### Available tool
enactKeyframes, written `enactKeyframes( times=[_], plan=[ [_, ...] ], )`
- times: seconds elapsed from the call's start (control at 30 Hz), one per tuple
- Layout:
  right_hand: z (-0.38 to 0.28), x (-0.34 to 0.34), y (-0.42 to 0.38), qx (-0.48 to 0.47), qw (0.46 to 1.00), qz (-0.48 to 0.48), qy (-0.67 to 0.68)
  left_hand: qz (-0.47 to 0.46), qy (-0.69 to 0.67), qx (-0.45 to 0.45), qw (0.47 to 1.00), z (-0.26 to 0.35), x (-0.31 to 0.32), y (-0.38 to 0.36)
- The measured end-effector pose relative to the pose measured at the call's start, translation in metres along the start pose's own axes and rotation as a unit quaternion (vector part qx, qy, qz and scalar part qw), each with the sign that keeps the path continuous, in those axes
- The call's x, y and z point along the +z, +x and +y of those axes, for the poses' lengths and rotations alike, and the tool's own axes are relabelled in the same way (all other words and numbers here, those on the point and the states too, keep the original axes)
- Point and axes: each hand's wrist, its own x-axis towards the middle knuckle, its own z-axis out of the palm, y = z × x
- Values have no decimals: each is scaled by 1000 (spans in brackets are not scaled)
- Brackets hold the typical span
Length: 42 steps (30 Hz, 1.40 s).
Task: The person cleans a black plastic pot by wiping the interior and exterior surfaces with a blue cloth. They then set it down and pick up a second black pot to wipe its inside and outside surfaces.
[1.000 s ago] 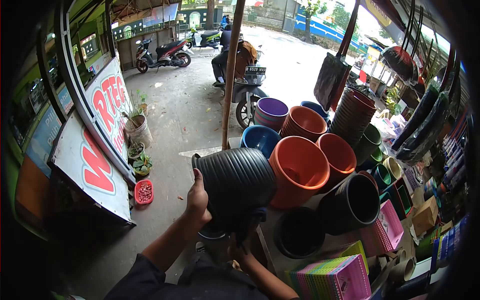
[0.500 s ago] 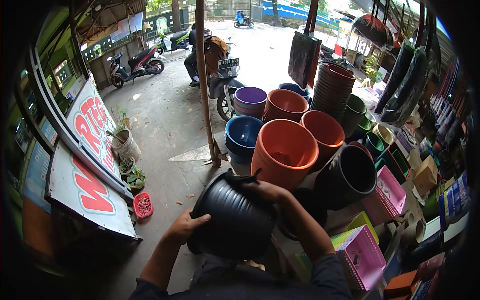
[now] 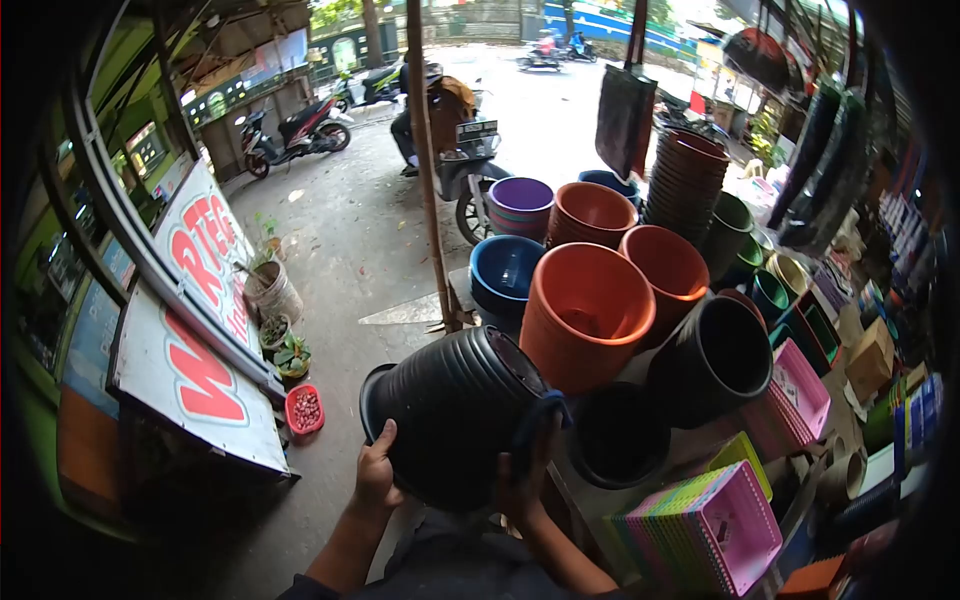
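A large black plant pot with ridged sides lies tilted in front of my body, its rim at the left and its base towards the upper right. My left hand grips the pot near the rim, thumb on the outside. Against the side near the base, my right hand presses a dark blue cloth; its fingers are partly hidden in shadow. Just right of the pot stands another black pot, and behind it an orange pot stack.
Blue and purple pots stand behind, near a wooden pole. Pink baskets are stacked at the lower right. A white signboard leans at the left, by a red tub. A person sits on a parked motorbike.
The pot has turned so its base now faces up and right, with its rim at the left. My right hand and the cloth have moved from the top down to the near side.
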Motion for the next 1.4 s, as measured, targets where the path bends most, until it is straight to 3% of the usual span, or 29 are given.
enactKeyframes(
  times=[0.07, 0.1, 0.17, 0.2, 0.27, 0.3, 0.33, 0.37, 0.4, 0.43, 0.5, 0.53, 0.6, 0.63, 0.7, 0.73, 0.8, 0.83, 0.87, 0.9, 0.97, 1.1, 1.2, 1.27, 1.37, 1.4],
  plan=[
    [-25, -19, 32, -140, 961, -114, -207, -17, 55, 5, 998, -5, 2, 1],
    [-36, -27, 49, -135, 962, -108, -213, -25, 101, 20, 994, -8, 2, 0],
    [-52, -36, 81, -158, 891, -341, -254, -53, 161, 7, 985, -13, -4, 2],
    [-47, -37, 94, -152, 893, -337, -258, -77, 215, 2, 974, -16, -8, 3],
    [-17, -35, 114, -91, 858, -440, -247, -99, 239, -6, 966, -16, -22, 6],
    [23, -31, 115, -82, 886, -425, -166, -115, 257, -8, 960, -15, -31, 6],
    [11, -43, 149, 228, 817, -529, 23, -118, 260, -14, 958, -14, -38, 6],
    [68, -41, 134, 395, 788, -457, 117, -135, 274, -4, 952, -11, -46, 5],
    [58, -61, 135, 493, 755, -377, 212, -149, 287, 8, 946, -9, -57, 5],
    [74, -79, 130, 558, 702, -376, 234, -147, 288, 5, 946, -10, -80, 10],
    [112, -83, 90, 579, 643, -290, 409, -148, 137, -52, 978, -17, -129, 28],
    [109, -81, 80, 581, 639, -295, 408, -142, 135, -49, 979, -18, -132, 29],
    [99, -81, 63, 577, 652, -133, 474, -151, 18, -95, 984, -22, -137, 27],
    [96, -80, 58, 583, 648, -133, 471, -144, 16, -97, 985, -25, -142, 27],
    [88, -77, 52, 560, 710, -120, 410, -129, 29, -114, 985, -26, -149, 30],
    [76, -73, 51, 563, 708, -117, 410, -126, 30, -117, 985, -28, -149, 31],
    [49, -58, 45, 473, 769, -276, 329, -111, 87, -126, 982, -38, -145, 33],
    [46, -43, 39, 259, 885, -357, 148, -113, 87, -131, 981, -46, -144, 34],
    [47, -33, 34, 19, 914, -403, -50, -109, 52, -142, 983, -53, -142, 37],
    [38, -36, 33, 19, 915, -399, -52, -105, 18, -151, 983, -59, -138, 41],
    [14, -44, 30, -20, 870, -489, 64, -117, -5, -131, 984, -56, -131, 41],
    [33, -77, 19, -37, 842, -518, 146, -115, -21, -152, 981, -49, -150, 28],
    [75, -92, 11, -28, 842, -532, 86, -113, -4, -143, 983, -51, -155, 22],
    [91, -94, 9, 45, 894, -437, -84, -111, -3, -143, 983, -54, -153, 23],
    [68, -68, 9, 63, 914, -375, -141, -116, 49, -157, 979, -59, -141, 22],
    [42, -66, 17, 39, 887, -408, -213, -106, 34, -155, 982, -61, -137, 23]
  ],
)
